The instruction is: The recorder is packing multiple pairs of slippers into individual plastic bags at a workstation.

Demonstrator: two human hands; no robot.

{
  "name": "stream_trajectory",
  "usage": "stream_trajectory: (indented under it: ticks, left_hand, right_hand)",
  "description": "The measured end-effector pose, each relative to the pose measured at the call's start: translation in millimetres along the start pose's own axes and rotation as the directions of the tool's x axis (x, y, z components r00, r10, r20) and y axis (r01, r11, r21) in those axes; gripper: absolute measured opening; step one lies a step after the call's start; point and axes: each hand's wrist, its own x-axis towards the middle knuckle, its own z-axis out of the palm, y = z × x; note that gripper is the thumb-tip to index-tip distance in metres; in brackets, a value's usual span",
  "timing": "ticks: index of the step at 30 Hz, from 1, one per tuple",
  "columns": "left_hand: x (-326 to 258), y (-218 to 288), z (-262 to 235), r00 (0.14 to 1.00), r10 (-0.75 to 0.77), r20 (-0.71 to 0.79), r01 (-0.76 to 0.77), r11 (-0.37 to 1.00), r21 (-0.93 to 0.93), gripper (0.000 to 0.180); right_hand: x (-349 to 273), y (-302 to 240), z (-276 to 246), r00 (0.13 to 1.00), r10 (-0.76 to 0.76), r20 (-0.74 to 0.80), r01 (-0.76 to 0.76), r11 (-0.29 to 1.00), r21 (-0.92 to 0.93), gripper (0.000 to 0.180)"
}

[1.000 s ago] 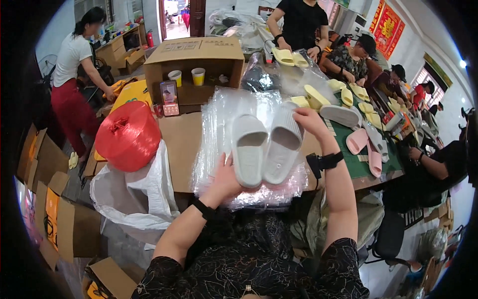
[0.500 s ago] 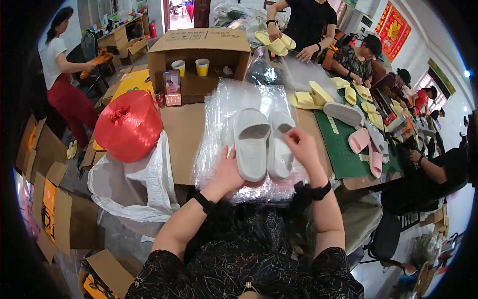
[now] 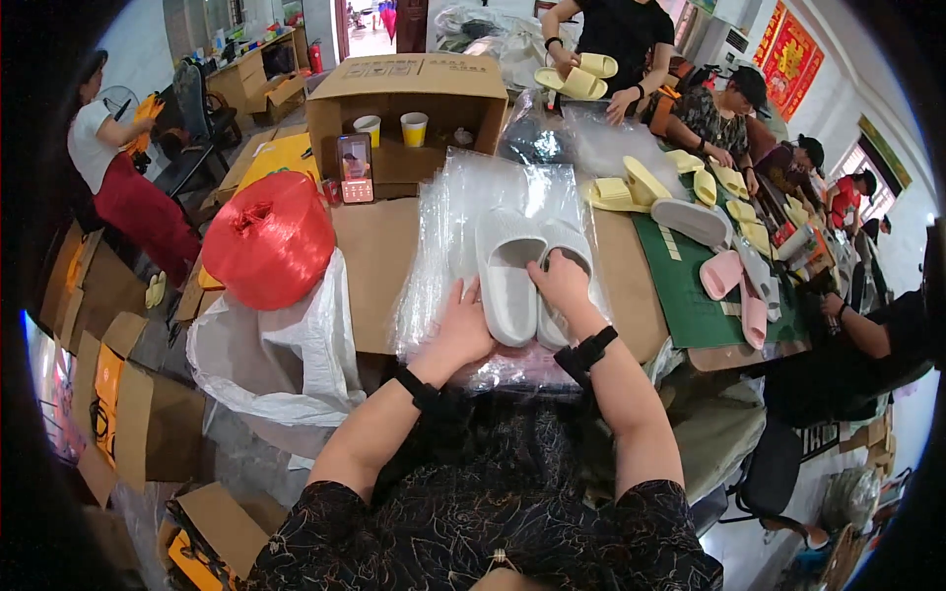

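At the far side of our brown surface (image 3: 370, 286) we see a big brown box (image 3: 424, 79) with its open side facing us, and two yellow and white cups (image 3: 415, 129) stand inside it, though we can't see if there is any drink in them. Down on the left is a white sack (image 3: 340, 335), and a fat red roll of string (image 3: 268, 241) sits by its far edge. Near the left corner, a small open box (image 3: 222, 527) on the floor has something orange (image 3: 185, 563) in it. In the middle of the surface, on a pile of shiny clear bags (image 3: 448, 212), are the left grey slipper (image 3: 510, 229) and the right grey slipper (image 3: 572, 236), side by side with their toes to the far side. They look smooth, with a wide band across the top. Our left hand (image 3: 461, 330) has its fingers stretched out, not clenched, against the left slipper's side. Our right hand (image 3: 567, 286) bends its fingers over the right slipper, and we can't tell how tight they are. We count two grey slippers, one phone (image 3: 356, 167), one red roll, and two pink slippers (image 3: 721, 275) on the right, by the green mat (image 3: 680, 310).
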Motion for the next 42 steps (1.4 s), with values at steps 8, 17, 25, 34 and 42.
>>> stream_trajectory:
  ticks: [8,17,25,34,42]
  left_hand:
    - [-7.8,6.7,-4.9,0.998,0.014,0.057,-0.017,0.999,0.045,0.059]
    - [-15.6,11.1,-30.6,0.965,-0.042,0.260,0.040,0.999,0.011,0.068]
    - [-13.3,-4.3,-49.7,0.989,0.053,0.139,-0.030,0.987,-0.160,0.056]
    - [-6.1,-8.1,-50.4,0.999,0.041,0.003,-0.038,0.961,-0.272,0.020]
    - [3.0,13.5,-61.4,0.980,-0.125,-0.156,0.046,0.900,-0.433,0.025]
  right_hand:
    - [-12.4,17.8,5.5,0.990,0.062,-0.125,-0.036,0.979,0.200,0.041]
    - [-121.8,30.2,-30.4,0.913,0.328,-0.242,0.127,0.335,0.934,0.035]
    - [-190.7,44.4,-46.8,0.933,0.266,-0.244,0.123,0.401,0.908,0.043]
    - [-210.7,53.8,-63.1,0.914,0.322,-0.248,0.082,0.450,0.889,0.044]
    - [-215.9,14.6,-95.3,0.971,-0.004,-0.240,0.137,0.830,0.541,0.038]
